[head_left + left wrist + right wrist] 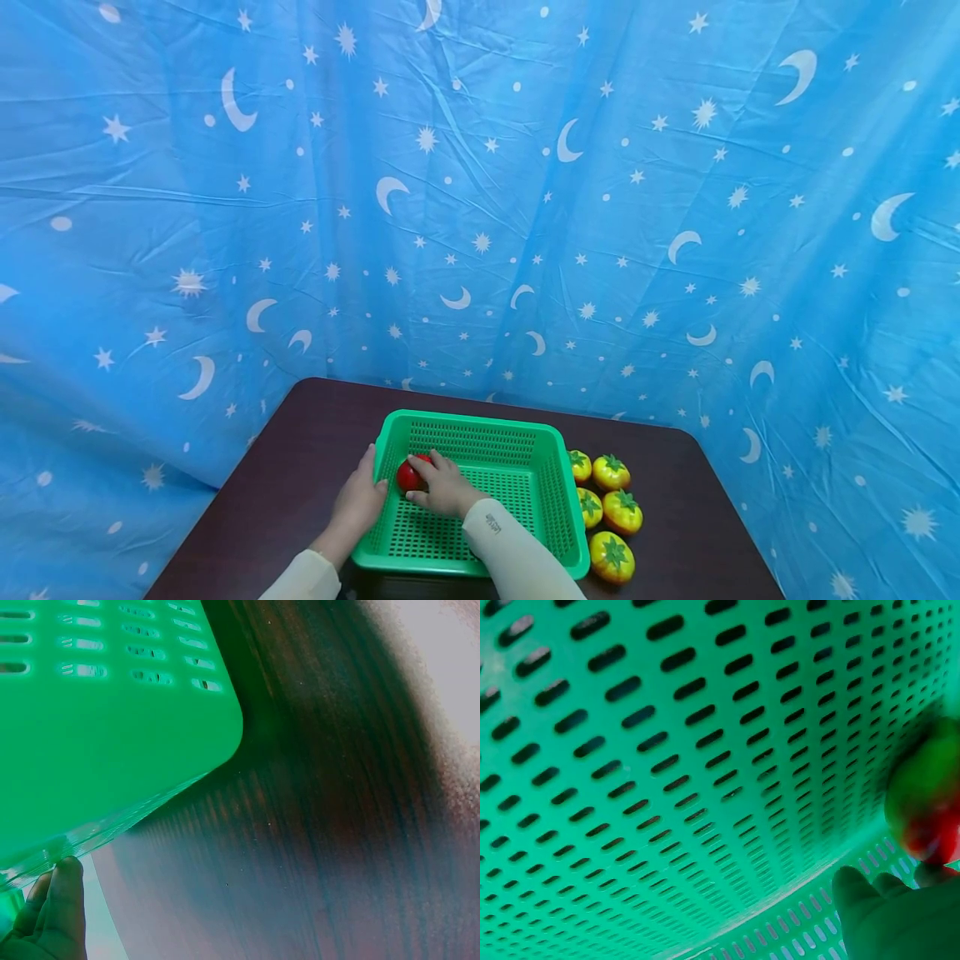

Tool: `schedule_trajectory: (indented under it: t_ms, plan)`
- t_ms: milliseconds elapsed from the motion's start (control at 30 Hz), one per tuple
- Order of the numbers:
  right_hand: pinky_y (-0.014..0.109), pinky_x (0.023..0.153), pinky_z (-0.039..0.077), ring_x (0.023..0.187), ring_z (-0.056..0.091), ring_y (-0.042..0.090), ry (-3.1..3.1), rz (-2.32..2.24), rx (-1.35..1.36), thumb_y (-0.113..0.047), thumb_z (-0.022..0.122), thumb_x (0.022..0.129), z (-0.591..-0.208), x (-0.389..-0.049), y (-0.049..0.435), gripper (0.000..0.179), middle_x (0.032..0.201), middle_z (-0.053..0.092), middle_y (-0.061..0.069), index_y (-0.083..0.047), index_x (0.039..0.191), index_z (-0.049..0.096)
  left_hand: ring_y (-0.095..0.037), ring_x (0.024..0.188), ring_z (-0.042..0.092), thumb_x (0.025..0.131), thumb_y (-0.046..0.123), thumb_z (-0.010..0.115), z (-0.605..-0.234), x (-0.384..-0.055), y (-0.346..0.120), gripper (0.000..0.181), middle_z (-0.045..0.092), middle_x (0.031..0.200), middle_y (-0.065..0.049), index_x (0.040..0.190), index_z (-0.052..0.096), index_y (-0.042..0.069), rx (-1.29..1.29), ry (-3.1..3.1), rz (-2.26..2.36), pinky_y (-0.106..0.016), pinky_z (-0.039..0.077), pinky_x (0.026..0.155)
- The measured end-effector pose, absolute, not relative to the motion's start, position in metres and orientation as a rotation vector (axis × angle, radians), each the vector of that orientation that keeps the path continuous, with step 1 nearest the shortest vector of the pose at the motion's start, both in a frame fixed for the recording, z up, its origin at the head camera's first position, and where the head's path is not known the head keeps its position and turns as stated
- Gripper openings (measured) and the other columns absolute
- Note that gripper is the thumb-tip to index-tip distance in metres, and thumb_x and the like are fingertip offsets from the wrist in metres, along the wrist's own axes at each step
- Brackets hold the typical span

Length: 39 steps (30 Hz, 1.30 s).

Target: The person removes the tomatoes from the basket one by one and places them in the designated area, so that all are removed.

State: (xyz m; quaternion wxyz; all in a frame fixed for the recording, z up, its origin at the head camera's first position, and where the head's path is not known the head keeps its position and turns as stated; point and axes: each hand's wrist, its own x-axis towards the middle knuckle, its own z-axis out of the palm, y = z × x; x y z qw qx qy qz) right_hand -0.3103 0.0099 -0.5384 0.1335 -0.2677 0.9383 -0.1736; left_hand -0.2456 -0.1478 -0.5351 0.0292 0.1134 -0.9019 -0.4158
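A green plastic basket [547, 483] with slotted walls stands on the dark table. My left hand [358, 505] holds its left rim, the thumb over the edge and the fingers along the outer wall. In the left wrist view, fingertips [67, 881] show close to the basket's green wall [112, 750]. My right hand [447, 487] reaches into the basket and grips a round red fruit [408, 477] near the left wall, fingers over its top and thumb at its near side. The right wrist view catches the fruit [930, 817], red with a green part, at the edge beside the fingers.
Several yellow-and-red fruits [613, 557] with green leafy tops sit on the table just right of the basket. Behind the dark wooden table [300, 442] hangs a blue curtain [480, 208] printed with moons and stars.
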Motion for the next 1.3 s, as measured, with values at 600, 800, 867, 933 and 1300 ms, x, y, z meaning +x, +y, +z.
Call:
schedule_trajectory:
  t_ms: [600,800,867,933,1300]
  plan:
    - [0.045,0.089,0.052,0.117,0.053,0.027,2.818,-0.612,-0.797,-0.024,0.069,0.085,-0.545,-0.315,0.002,0.054,0.14,0.045,0.008,-0.029,0.135,0.049,-0.047,0.126,0.044,0.093,0.01,0.051,-0.54,-0.249,-0.147,0.07,0.037,0.144,-0.03,0.151,0.012,0.001,0.37,-2.781,-1.232,-0.062,0.042,0.095]
    - [0.039,0.084,0.053,0.107,0.056,0.021,2.864,-0.598,-0.813,-0.026,0.074,0.08,-0.548,-0.317,0.0,0.053,0.131,0.052,0.002,-0.028,0.128,0.053,-0.047,0.126,0.043,0.093,0.01,0.051,-0.54,-0.248,-0.147,0.07,0.037,0.144,-0.03,0.151,0.011,0.002,0.366,-2.779,-1.223,-0.061,0.042,0.095]
    - [0.038,0.085,0.053,0.106,0.056,0.02,2.875,-0.579,-0.83,-0.025,0.075,0.079,-0.548,-0.317,-0.001,0.053,0.131,0.053,0.001,-0.027,0.127,0.053,-0.047,0.126,0.043,0.094,0.01,0.05,-0.539,-0.248,-0.147,0.07,0.037,0.144,-0.03,0.151,0.011,0.002,0.36,-2.777,-1.233,-0.061,0.042,0.095]
    - [0.037,0.083,0.053,0.104,0.056,0.02,2.886,-0.563,-0.834,-0.026,0.076,0.078,-0.547,-0.317,-0.002,0.053,0.13,0.053,0.0,-0.027,0.127,0.053,-0.047,0.127,0.043,0.094,0.01,0.05,-0.539,-0.248,-0.147,0.07,0.036,0.144,-0.03,0.151,0.01,0.002,0.356,-2.777,-1.24,-0.061,0.042,0.096]
    - [0.038,0.074,0.054,0.102,0.053,0.022,2.865,-0.607,-0.707,-0.028,0.074,0.08,-0.547,-0.313,0.002,0.057,0.13,0.046,0.008,-0.033,0.133,0.052,-0.047,0.128,0.041,0.094,0.011,0.05,-0.538,-0.246,-0.148,0.07,0.034,0.146,-0.03,0.151,0.01,0.001,0.342,-2.774,-1.268,-0.062,0.041,0.097]
